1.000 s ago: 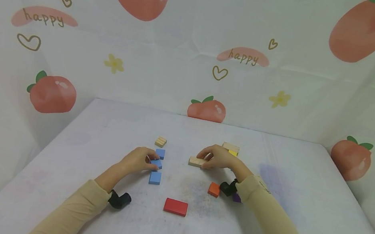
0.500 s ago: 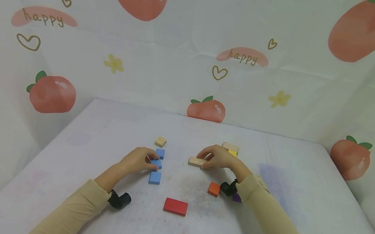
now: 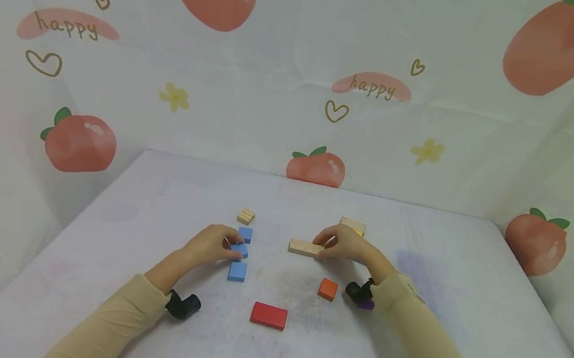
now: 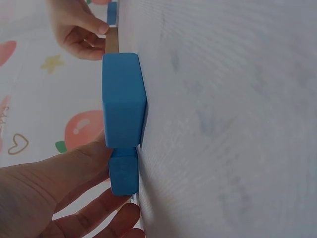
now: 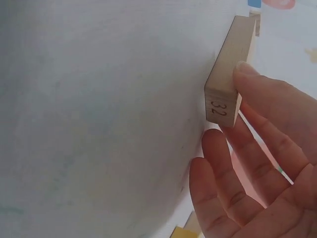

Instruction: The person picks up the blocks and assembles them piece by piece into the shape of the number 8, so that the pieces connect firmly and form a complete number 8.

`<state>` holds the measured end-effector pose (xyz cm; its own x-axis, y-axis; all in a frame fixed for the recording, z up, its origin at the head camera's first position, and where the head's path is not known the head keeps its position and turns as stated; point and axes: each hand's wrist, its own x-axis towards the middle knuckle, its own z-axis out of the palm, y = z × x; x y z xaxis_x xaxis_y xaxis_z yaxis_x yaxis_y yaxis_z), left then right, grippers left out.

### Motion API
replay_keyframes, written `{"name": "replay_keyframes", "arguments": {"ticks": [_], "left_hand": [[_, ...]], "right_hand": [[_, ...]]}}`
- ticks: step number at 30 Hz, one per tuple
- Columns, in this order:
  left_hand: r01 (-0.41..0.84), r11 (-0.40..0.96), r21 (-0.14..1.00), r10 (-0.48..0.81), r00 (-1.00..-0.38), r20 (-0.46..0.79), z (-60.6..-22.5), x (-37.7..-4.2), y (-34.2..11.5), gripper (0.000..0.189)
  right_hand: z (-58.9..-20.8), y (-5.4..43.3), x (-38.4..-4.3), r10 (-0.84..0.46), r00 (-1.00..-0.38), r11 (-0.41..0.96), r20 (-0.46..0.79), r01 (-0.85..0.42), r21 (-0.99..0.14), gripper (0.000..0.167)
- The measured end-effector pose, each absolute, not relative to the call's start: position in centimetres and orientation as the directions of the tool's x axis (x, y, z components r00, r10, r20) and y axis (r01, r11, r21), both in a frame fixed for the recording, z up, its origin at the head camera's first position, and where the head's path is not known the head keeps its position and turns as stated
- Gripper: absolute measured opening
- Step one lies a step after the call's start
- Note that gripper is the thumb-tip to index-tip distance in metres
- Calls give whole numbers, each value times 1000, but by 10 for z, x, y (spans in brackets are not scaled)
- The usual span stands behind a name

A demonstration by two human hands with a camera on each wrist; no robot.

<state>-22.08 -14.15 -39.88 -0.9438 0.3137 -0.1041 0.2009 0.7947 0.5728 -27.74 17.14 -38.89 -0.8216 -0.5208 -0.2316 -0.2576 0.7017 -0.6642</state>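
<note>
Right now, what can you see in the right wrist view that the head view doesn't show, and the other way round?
Only the right wrist view shows the number 32 on the end of the pale rectangular wooden block. Only the head view shows the left hand, the flat red rectangular block and the orange square block. Both show the right hand at that wooden block.

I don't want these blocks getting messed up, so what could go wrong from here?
The left hand holds the middle blue block close between two other blue blocks, so it might nudge one. The right hand is at one end of the long wooden block, so a push could swivel it. The black wrist device partly hides the purple block in the head view and might knock it, though their gap is unclear.
</note>
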Motion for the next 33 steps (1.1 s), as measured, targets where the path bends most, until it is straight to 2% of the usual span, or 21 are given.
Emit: {"name": "replay_keyframes", "arguments": {"ticks": [33], "left_hand": [[204, 779, 593, 317, -944, -91, -398, -219, -140, 31]], "right_hand": [[-390, 170, -275, -477, -852, 722, -216, -240, -649, 27]]}}
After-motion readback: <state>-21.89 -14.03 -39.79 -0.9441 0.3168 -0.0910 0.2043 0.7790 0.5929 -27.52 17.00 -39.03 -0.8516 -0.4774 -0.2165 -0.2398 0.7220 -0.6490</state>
